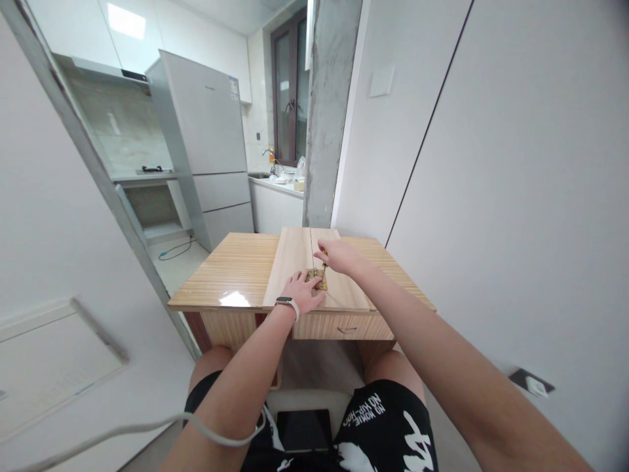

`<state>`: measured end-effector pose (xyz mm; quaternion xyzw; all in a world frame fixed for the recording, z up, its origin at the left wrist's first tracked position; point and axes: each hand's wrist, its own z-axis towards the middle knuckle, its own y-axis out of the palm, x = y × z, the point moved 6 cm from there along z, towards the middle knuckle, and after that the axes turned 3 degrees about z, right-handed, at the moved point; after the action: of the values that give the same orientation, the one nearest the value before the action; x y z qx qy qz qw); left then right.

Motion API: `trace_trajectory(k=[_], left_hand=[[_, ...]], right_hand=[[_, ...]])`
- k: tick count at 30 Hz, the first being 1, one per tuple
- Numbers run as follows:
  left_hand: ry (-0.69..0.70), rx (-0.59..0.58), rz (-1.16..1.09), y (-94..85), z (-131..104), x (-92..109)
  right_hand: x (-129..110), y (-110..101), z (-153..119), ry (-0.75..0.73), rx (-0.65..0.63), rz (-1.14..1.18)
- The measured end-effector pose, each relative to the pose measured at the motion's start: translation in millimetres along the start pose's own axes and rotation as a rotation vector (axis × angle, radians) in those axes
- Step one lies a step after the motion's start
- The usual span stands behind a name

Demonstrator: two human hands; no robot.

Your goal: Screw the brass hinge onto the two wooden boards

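Observation:
My right hand (339, 255) is closed around the handle of a screwdriver (324, 271), held nearly upright with its shaft pointing down. The lower end of the shaft meets a small brass-coloured metal fitting (322, 285); its exact kind is partly hidden by my fingers. My left hand (303, 292) lies over the near left side of the fitting, fingers spread and touching it. Beneath both hands are pale wooden boards (289, 252) with a narrow seam between them, and the fitting lies close to the near end of that seam.
The boards rest across a wood-grain desk (230, 269) with a drawer (344, 326) in front. A black tablet-like object (304, 429) lies between my legs. A white cable (122, 429) crosses my left forearm. A refrigerator (206, 124) stands beyond, and a wall (491, 164) rises at right.

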<state>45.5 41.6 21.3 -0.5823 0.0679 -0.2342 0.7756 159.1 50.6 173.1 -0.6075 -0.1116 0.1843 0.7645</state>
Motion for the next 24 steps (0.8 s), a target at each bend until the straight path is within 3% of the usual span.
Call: trace_trajectory(k=[8, 18, 24], left_hand=[[-0.006, -0.005, 0.005, -0.2, -0.6, -0.2], [-0.001, 0.006, -0.002, 0.2, -0.3, -0.2], [-0.002, 0.013, 0.000, 0.7, -0.7, -1.0]], right_hand=[[-3.4, -2.0, -2.7, -0.081, -0.060, 0.217], [-0.3, -4.2, -5.8, 0.005, 0.000, -0.023], [-2.5, -8.8, -9.4, -0.060, -0.006, 0.127]])
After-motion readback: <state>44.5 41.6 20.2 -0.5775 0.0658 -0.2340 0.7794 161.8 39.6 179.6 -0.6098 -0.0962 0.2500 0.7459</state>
